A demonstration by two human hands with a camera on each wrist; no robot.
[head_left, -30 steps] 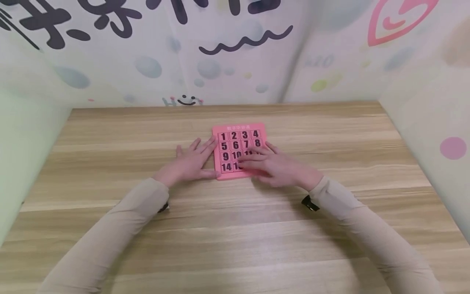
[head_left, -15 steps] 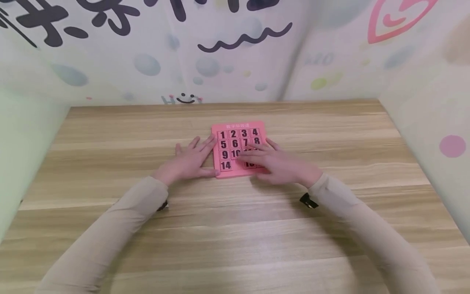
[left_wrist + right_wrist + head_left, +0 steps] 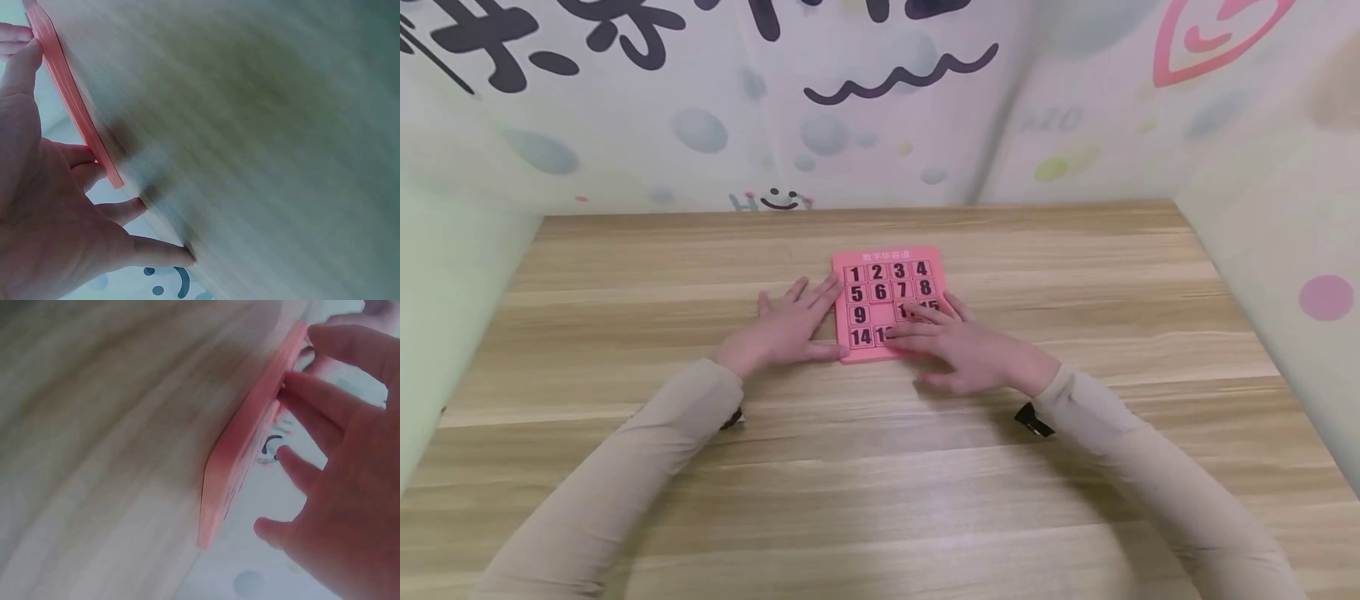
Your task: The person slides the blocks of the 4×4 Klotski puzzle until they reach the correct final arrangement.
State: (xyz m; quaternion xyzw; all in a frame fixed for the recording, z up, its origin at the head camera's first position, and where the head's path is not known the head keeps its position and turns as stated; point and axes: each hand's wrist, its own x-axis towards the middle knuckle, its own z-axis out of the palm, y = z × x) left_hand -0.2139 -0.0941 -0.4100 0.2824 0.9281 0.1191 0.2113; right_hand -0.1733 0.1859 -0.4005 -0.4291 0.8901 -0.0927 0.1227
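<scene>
A pink sliding number puzzle (image 3: 881,260) lies flat on the wooden table. Its tiles show 1 to 8 in the top two rows, then 9, a gap (image 3: 883,313), and partly covered tiles. In the bottom row are 14 and a half-covered tile (image 3: 880,336) that looks like 10. Along the puzzle's left edge rests my left hand (image 3: 781,332), fingers spread, thumb at the lower left corner. My right hand (image 3: 977,354) reaches over the lower right part, its fingertips on or just above the tiles there. Several tiles under it are hidden.
The wooden table (image 3: 880,483) runs back to a white wall (image 3: 880,142) with dark lettering and bubble prints. Side walls stand at left and right. A black wrist strap (image 3: 1034,419) shows below the right sleeve.
The bottom-row gap, second from left, opened half a second ago as a tile slid right. Now the 10 has slid down into it, leaving a gap above. The left hand has stayed put.
</scene>
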